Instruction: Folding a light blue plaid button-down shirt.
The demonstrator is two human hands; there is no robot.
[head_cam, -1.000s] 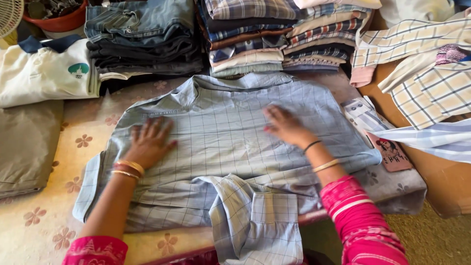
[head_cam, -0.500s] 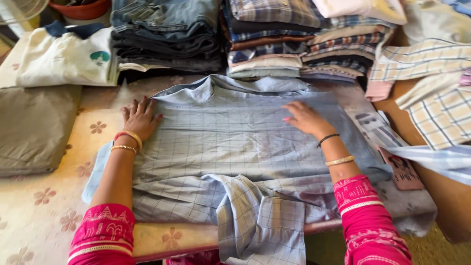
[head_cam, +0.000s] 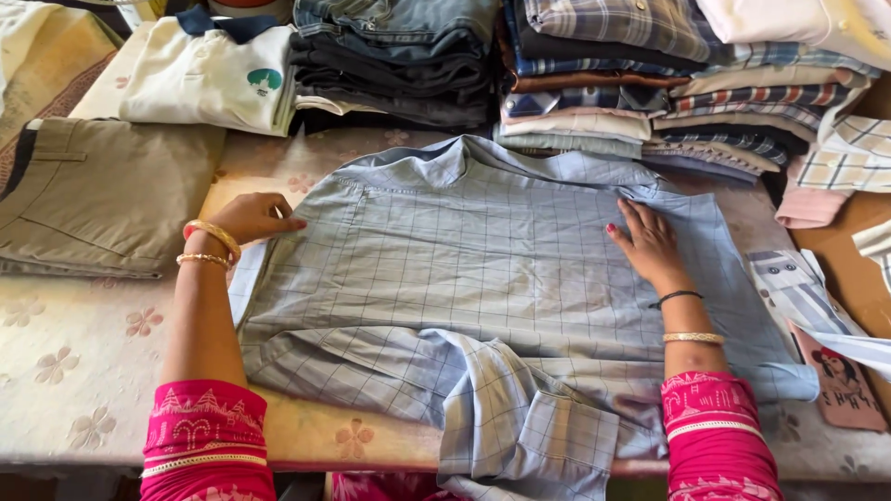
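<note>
Flowered cloth covers the table (head_cam: 83, 390), and a light blue checked shirt (head_cam: 483, 278) lies spread out on it, back side up, in the middle.

Nearest, at 6 o'clock, the sleeves (head_cam: 520, 408) are folded across the bottom of the shirt, and one cuff hangs over the table edge. That cuff could slide off and pull the fold loose, because nothing holds it down.

A bit farther, at 9 o'clock, the left hand (head_cam: 249, 216) rests on the shirt's left edge with its fingers curled together. It looks like it touches the cloth, but I cannot tell if it grips it. At 3 o'clock, the right hand (head_cam: 650, 243) lies flat on the shirt with fingers a little apart, pressing down and holding nothing. If one hand pushes harder than the other, the shirt could bunch up or get a crooked crease.

At 4 o'clock, a small card (head_cam: 840, 376) lies just beside the shirt and could get swept away.

Farthest, at 12 o'clock, the collar nearly touches the piles of folded clothes (head_cam: 650, 83). A push that way could bump them or knock a pile over.
</note>
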